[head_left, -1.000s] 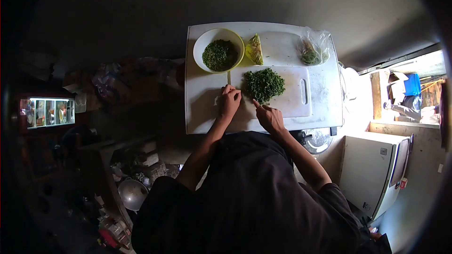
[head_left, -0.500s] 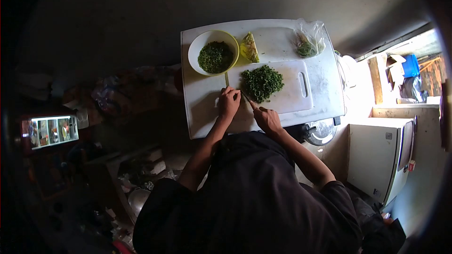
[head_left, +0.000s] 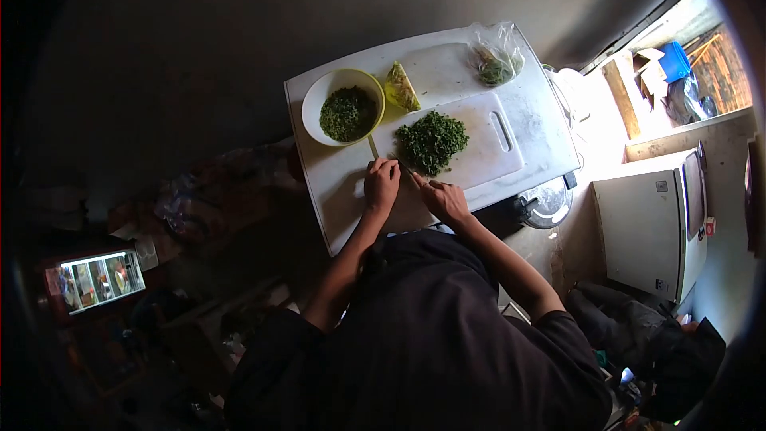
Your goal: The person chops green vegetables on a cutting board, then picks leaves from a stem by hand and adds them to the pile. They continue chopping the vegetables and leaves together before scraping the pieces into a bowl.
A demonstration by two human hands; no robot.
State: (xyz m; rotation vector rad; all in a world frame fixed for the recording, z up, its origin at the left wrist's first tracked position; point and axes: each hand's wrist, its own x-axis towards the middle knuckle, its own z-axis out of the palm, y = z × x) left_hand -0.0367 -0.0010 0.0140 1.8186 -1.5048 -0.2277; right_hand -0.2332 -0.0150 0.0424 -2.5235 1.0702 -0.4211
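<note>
My right hand (head_left: 447,201) is closed around the handle of a knife (head_left: 416,178), its dark blade angled toward my left hand. My left hand (head_left: 382,183) has its fingers curled together at the near left edge of the white cutting board (head_left: 496,161); what they pinch is hidden. A thin greenish strip (head_left: 373,146) shows just above those fingers. Beyond the blade, a heap of chopped greens (head_left: 432,142) lies on the board. At the upper left, a white bowl with a yellow-green outside (head_left: 309,114) contains more finely chopped greens (head_left: 348,114).
A yellow-green patterned packet (head_left: 401,88) lies right of the bowl. Toward the far right corner of the white table (head_left: 538,116) sits a clear plastic bag with greens (head_left: 495,68). A round lidded pot (head_left: 549,206) and a white fridge (head_left: 642,215) stand to the right.
My view has tilted, so the table appears rotated and shifted left. Both hands stay close together at the board's near edge, and the knife is still in my right hand.
</note>
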